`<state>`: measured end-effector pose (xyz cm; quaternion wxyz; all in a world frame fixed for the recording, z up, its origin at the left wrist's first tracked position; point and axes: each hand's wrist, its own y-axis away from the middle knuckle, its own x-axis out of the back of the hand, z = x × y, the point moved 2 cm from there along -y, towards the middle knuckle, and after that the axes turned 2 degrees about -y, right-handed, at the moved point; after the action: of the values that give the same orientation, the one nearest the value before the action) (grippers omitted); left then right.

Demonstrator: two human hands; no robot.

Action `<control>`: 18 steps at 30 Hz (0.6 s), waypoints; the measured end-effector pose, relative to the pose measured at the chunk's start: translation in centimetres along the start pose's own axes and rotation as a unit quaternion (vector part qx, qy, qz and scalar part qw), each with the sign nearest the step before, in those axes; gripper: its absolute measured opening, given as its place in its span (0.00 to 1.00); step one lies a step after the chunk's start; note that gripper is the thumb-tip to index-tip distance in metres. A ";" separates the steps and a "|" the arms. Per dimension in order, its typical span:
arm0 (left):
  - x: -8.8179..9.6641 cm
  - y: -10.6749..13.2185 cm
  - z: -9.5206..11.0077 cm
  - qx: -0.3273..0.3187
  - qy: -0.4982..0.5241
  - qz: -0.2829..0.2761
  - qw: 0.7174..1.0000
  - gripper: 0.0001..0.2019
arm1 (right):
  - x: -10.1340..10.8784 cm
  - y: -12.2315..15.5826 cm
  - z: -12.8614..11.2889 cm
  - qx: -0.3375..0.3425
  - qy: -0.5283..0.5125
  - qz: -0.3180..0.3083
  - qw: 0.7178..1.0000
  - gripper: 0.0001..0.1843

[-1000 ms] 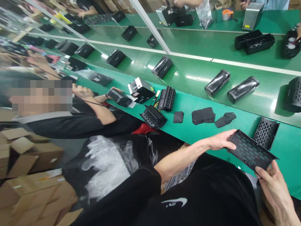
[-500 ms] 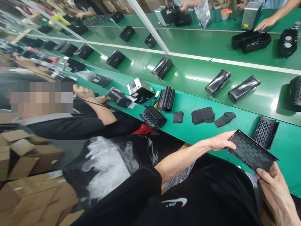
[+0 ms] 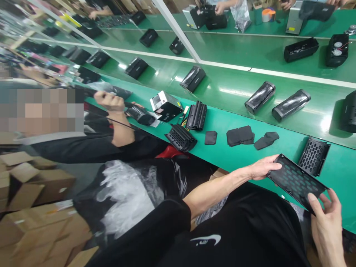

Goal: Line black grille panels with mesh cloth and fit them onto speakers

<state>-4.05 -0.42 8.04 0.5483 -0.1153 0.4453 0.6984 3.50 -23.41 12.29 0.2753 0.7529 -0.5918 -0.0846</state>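
Observation:
Between my hands is a black speaker grille panel [image 3: 297, 180], its rows of oval holes covered on the inside by a thin dark mesh that lets the green bench show through. My left hand [image 3: 265, 167] pinches its left end, thumb on top. At the right end my right hand [image 3: 325, 207] grips the edge, thumb pressing the inner face. Just beyond the panel lies another black grille [image 3: 314, 155] with open holes. Left of it on the bench are a loose dark cloth piece [image 3: 266, 140], a stack of black cloth pieces [image 3: 240, 136] and a smaller stack [image 3: 210, 138].
Nested grilles [image 3: 181, 138] and stacked black shells [image 3: 197, 115] stand left, near a box-shaped device [image 3: 166, 106]. Black speakers [image 3: 260, 97] sit along the green conveyor [image 3: 222, 89]. A co-worker's raised hand [image 3: 109, 100] holds a tool at left. Cardboard boxes [image 3: 41, 230] fill the lower left.
My right thumb and fingers have shifted on the panel's right end; the left hand still holds it. The neighbouring co-worker's arm has risen. Across the line, one black housing has been lifted.

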 end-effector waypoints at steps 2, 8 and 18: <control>0.1 -0.2 -0.2 -0.020 0.009 0.007 1.000 0.30 | 0.5 0.7 -0.7 0.133 0.086 0.016 0.987 0.40; 0.0 -0.3 0.0 -0.043 -0.007 0.018 0.999 0.30 | -0.6 0.8 -0.6 0.311 0.266 -0.090 0.908 0.12; 0.5 -0.1 0.3 -0.043 -0.023 0.036 0.998 0.24 | 1.0 -0.5 -1.8 0.199 0.202 0.010 0.959 0.26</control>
<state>-4.08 0.13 7.80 0.5274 -0.1062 0.4058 0.7389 5.06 -23.71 13.72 0.2345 0.7882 -0.5361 0.1908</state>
